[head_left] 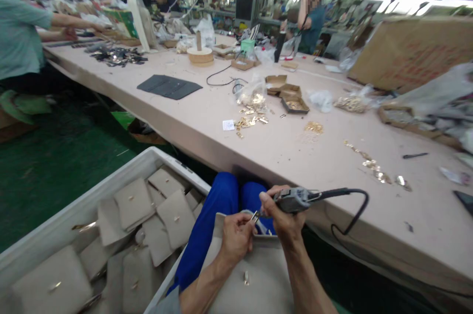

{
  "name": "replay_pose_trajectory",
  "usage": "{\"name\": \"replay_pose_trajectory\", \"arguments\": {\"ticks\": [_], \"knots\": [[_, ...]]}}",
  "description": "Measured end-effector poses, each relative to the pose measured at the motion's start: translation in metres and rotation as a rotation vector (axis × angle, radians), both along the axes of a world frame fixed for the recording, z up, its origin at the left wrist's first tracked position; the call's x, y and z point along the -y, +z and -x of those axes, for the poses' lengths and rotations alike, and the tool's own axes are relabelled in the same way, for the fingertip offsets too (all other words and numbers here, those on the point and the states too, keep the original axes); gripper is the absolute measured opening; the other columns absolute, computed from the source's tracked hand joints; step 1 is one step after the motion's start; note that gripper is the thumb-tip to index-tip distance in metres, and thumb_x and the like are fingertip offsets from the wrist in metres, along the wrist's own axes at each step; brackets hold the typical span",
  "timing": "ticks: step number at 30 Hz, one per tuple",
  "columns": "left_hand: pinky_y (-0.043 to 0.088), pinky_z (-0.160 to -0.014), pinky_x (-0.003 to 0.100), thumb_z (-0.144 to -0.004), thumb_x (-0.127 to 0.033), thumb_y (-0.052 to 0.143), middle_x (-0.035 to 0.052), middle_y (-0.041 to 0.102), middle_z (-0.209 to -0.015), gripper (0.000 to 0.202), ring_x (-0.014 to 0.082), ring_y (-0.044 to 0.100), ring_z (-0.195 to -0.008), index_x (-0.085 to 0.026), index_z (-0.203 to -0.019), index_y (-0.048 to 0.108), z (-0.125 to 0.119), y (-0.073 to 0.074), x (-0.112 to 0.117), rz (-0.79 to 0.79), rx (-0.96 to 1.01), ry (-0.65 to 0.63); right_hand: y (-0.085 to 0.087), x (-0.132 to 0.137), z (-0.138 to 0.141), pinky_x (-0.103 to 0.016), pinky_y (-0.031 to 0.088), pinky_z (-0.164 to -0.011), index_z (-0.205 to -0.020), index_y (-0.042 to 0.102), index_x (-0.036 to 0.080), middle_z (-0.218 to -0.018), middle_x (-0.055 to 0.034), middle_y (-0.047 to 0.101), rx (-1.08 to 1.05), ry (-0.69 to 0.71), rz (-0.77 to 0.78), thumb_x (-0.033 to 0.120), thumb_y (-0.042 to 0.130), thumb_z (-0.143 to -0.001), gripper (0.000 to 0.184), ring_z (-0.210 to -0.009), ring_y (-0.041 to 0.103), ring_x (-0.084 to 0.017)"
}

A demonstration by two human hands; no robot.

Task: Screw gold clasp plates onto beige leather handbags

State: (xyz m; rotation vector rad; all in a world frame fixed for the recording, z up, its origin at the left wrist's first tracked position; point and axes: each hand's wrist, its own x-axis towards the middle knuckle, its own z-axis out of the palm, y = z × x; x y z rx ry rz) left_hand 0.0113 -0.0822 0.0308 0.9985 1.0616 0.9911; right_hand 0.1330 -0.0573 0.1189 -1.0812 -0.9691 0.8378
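Note:
A beige handbag (264,255) lies across my lap, with a small gold clasp (246,278) on its front. My right hand (286,223) is wrapped round a dark corded electric screwdriver (293,199), whose front end points left toward the bag's upper edge. There my left hand (236,236) pinches a small shiny metal fitting (254,216), close to the tool's tip. The fingers partly hide the fitting, so whether the tip touches it I cannot tell. The tool's black cord (364,205) loops off to the right beside the table edge.
On my left a white bin (155,154) holds several beige handbags (135,200). The long table (207,122) ahead carries gold fittings (253,119), small cardboard boxes (294,103), a black sheet (169,86) and a large carton (414,52). Other people work around the table's far side.

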Motion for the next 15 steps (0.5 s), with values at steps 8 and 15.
{"name": "replay_pose_trajectory", "arguments": {"ticks": [8, 15], "knots": [[0.024, -0.033, 0.017, -0.081, -0.068, 0.075, 0.0015, 0.059, -0.044, 0.055, 0.0111, 0.052, -0.029, -0.015, -0.067, 0.069, 0.000, -0.002, -0.008, -0.003, -0.008, -0.151, 0.022, -0.002, -0.035, -0.026, 0.045, -0.050, -0.081, 0.071, 0.021, -0.069, 0.0009, 0.060, -0.012, 0.358, -0.135, 0.031, 0.086, -0.075, 0.020, -0.057, 0.054, -0.013], [0.027, -0.033, 0.014, -0.080, -0.067, 0.077, 0.0107, 0.077, -0.076, 0.055, 0.0079, 0.055, -0.031, -0.012, -0.084, 0.076, 0.003, -0.018, -0.014, 0.026, 0.051, -0.064, 0.065, -0.064, -0.134, -0.021, 0.047, -0.055, -0.085, 0.059, 0.020, -0.072, 0.0056, 0.055, -0.546, -0.040, -0.329, 0.022, 0.080, -0.080, 0.023, -0.054, 0.045, -0.006]]}}
